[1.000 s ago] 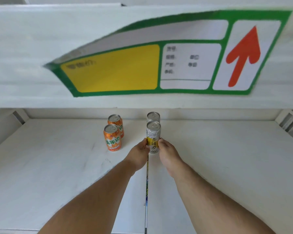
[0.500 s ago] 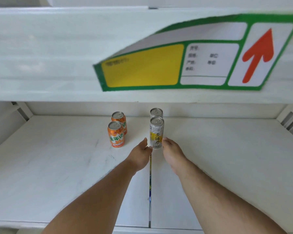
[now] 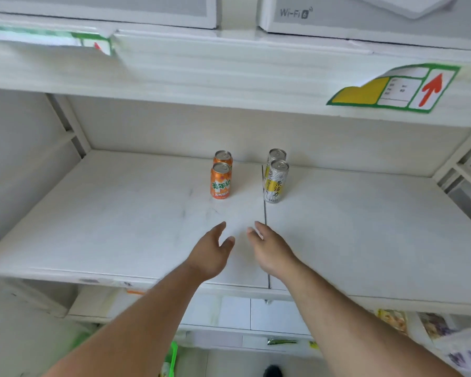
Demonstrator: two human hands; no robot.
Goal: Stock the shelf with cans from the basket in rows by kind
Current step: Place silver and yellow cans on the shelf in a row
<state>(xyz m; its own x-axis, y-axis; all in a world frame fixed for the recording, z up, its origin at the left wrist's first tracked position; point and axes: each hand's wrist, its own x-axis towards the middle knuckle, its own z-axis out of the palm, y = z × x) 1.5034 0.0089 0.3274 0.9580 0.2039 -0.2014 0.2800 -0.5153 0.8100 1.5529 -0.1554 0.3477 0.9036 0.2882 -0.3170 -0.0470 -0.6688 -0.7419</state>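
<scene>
White shelving unit, seen from head height looking forward and down. Broad white shelf (image 3: 120,213) at centre, split front to back by a thin dark seam (image 3: 265,213). Two short rows of cans near the back wall, each row one can behind another. To the left of the seam, front orange can (image 3: 220,182) upright with green lettering, rear orange can (image 3: 223,158) just behind it and partly hidden. Close to the seam on its right side, front silver can (image 3: 276,183) upright with a yellow band and dark characters, rear silver can (image 3: 276,156) just behind it, mostly covered. Orange row and silver row apart, bare shelf between them.

Both arms stretched out over the front half of the shelf. Left hand (image 3: 211,253) with fingers straight and loosely spread, thumb apart from the rest, holding nothing. Right hand (image 3: 269,250) likewise relaxed and empty, fingers extended toward the cans. Hands close together with a narrow gap between them, both well short of the cans and touching neither row.

Overhead, front edge of the upper shelf (image 3: 229,85) carrying a green-bordered price label (image 3: 392,89) at right, with a yellow panel and a red arrow, curling away from the edge; part of a second label (image 3: 49,39) at upper left, blurred. White boxes (image 3: 365,14) on top, one marked Wi-Fi. Lower shelves below, with blurred packets at lower right. Sliver of green basket (image 3: 173,355) at the bottom edge between the forearms, contents not discernible.
</scene>
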